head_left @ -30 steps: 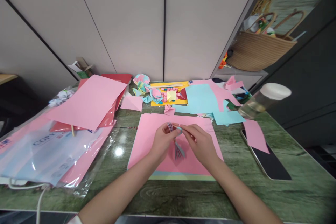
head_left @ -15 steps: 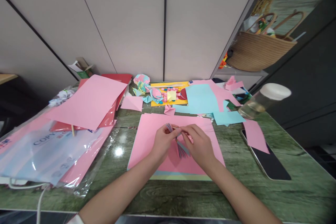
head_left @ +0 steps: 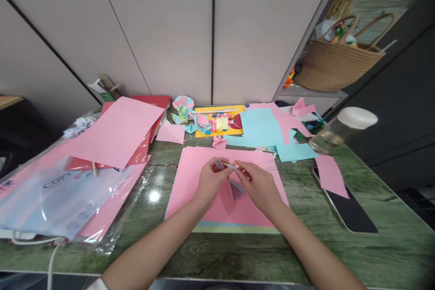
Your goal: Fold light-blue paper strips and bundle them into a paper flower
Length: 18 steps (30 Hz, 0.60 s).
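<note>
A narrow accordion-pleated paper is held above a stack of paper whose top sheet is pink. My left hand pinches the pleated paper near its middle. Its upper end fans out past the left fingers, and its lower end hangs spread beneath them. My right hand is closed, thumb and forefinger meeting the left fingertips at the pleated paper. Between the fingertips shows a small light blue bit. The fingers hide most of the paper's middle. Just beyond the stack lies a small folded pink paper.
Paper flowers and a yellow card lie at the back, near blue sheets. On the right are a phone and a white-lidded bottle. Plastic-wrapped copy paper and a loose pink sheet cover the left.
My right fingertips have shifted slightly, and more of the small light blue bit now shows between the two hands. The left hand keeps its pinch on the pleated paper.
</note>
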Tool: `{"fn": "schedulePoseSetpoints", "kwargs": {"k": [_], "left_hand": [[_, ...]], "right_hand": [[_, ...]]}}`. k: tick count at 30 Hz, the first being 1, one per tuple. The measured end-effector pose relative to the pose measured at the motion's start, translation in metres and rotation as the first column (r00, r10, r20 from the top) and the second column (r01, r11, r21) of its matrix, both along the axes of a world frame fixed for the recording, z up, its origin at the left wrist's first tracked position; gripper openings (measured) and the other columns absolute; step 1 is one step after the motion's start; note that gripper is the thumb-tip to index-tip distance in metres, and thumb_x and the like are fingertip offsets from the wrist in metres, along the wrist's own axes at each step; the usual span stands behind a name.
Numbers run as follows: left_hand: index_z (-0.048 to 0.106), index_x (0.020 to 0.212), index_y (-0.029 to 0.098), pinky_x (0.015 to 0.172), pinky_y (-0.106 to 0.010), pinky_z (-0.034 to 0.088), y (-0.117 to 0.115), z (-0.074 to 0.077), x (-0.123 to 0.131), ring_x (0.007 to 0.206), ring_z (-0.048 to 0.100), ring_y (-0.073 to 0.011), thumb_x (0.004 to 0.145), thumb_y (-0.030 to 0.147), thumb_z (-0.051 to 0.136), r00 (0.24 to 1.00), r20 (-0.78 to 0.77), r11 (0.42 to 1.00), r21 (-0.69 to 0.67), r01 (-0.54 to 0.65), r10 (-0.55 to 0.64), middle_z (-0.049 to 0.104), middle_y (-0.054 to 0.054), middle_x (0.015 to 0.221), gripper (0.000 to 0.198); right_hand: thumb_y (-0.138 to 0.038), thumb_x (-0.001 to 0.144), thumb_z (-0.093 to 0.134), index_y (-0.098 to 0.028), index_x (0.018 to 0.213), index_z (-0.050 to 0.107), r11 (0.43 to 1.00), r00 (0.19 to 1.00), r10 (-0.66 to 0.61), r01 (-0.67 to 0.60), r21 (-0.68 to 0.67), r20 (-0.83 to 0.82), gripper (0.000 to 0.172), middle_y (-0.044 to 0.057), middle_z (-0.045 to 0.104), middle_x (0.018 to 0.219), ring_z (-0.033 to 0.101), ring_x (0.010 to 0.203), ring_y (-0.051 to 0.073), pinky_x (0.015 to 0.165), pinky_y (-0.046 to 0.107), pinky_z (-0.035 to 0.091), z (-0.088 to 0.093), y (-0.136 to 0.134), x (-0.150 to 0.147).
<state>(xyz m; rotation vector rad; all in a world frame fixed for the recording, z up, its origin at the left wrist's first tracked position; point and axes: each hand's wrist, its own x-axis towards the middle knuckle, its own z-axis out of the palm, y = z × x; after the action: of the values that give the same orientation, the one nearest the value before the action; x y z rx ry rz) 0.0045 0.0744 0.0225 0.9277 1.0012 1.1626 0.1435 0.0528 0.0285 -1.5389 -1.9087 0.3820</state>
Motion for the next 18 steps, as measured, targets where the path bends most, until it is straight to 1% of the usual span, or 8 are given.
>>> {"fn": "schedulePoseSetpoints", "kwargs": {"k": [3, 6, 10, 13, 16, 18], "left_hand": [[0.055, 0.086, 0.016, 0.066, -0.026, 0.043, 0.001, -0.001, -0.001, 0.070, 0.056, -0.0125, 0.063, 0.026, 0.067, 1.000, 0.004, 0.999, 0.027, 0.016, -0.016, 0.063, -0.003, 0.080, 0.027], [0.056, 0.085, 0.016, 0.064, -0.026, 0.043, 0.002, -0.002, -0.002, 0.070, 0.056, -0.0126, 0.063, 0.027, 0.066, 0.999, -0.028, 0.999, 0.038, 0.027, -0.026, 0.062, -0.003, 0.081, 0.026], [0.056, 0.086, 0.017, 0.066, -0.026, 0.043, 0.002, -0.001, -0.003, 0.072, 0.055, -0.0124, 0.064, 0.027, 0.066, 0.996, -0.067, 0.998, 0.035, 0.060, -0.058, 0.059, -0.003, 0.083, 0.027], [0.056, 0.086, 0.016, 0.069, -0.026, 0.043, 0.002, 0.000, -0.004, 0.076, 0.054, -0.0130, 0.063, 0.025, 0.066, 0.991, -0.077, 0.993, 0.039, 0.109, -0.105, 0.058, -0.002, 0.081, 0.026], [0.056, 0.079, 0.015, 0.072, -0.027, 0.042, 0.001, 0.001, -0.003, 0.078, 0.054, -0.0140, 0.064, 0.024, 0.065, 0.987, -0.085, 0.988, 0.061, 0.144, -0.139, 0.058, -0.002, 0.078, 0.019], [0.056, 0.076, 0.015, 0.072, -0.027, 0.041, 0.000, 0.002, -0.002, 0.077, 0.054, -0.0140, 0.064, 0.024, 0.065, 0.987, -0.077, 0.988, 0.048, 0.145, -0.141, 0.058, -0.002, 0.077, 0.018]], "right_hand": [[-0.028, 0.083, 0.044, -0.023, 0.109, 0.056, 0.998, 0.996, -0.007, 0.002, -0.057, -0.094, 0.029, 0.004, 0.064, 0.100, 0.062, 0.077, 0.015, 0.068, 0.028, 0.050, -0.001, 0.000, -0.001], [-0.029, 0.082, 0.045, -0.025, 0.108, 0.056, 0.993, 0.981, 0.002, -0.024, -0.112, -0.193, 0.029, 0.002, 0.066, 0.094, 0.063, 0.075, 0.014, 0.067, 0.026, 0.050, 0.000, 0.001, 0.000], [-0.029, 0.081, 0.046, -0.025, 0.104, 0.058, 0.990, 0.972, -0.013, -0.020, -0.138, -0.233, 0.026, 0.002, 0.067, 0.087, 0.063, 0.072, 0.014, 0.065, 0.027, 0.050, 0.003, 0.002, 0.001], [-0.027, 0.081, 0.047, -0.024, 0.103, 0.059, 0.992, 0.974, -0.031, 0.003, -0.125, -0.225, 0.025, 0.002, 0.067, 0.088, 0.062, 0.072, 0.014, 0.066, 0.027, 0.049, 0.005, 0.001, 0.003], [-0.024, 0.080, 0.047, -0.024, 0.097, 0.061, 0.998, 0.979, -0.023, 0.011, -0.060, -0.200, 0.022, 0.002, 0.066, 0.091, 0.061, 0.075, 0.014, 0.067, 0.026, 0.048, 0.008, 0.001, 0.003], [-0.023, 0.080, 0.047, -0.023, 0.094, 0.062, 1.000, 0.984, -0.016, 0.012, -0.025, -0.177, 0.021, 0.002, 0.066, 0.091, 0.060, 0.075, 0.014, 0.066, 0.026, 0.047, 0.009, 0.000, 0.003]]}}
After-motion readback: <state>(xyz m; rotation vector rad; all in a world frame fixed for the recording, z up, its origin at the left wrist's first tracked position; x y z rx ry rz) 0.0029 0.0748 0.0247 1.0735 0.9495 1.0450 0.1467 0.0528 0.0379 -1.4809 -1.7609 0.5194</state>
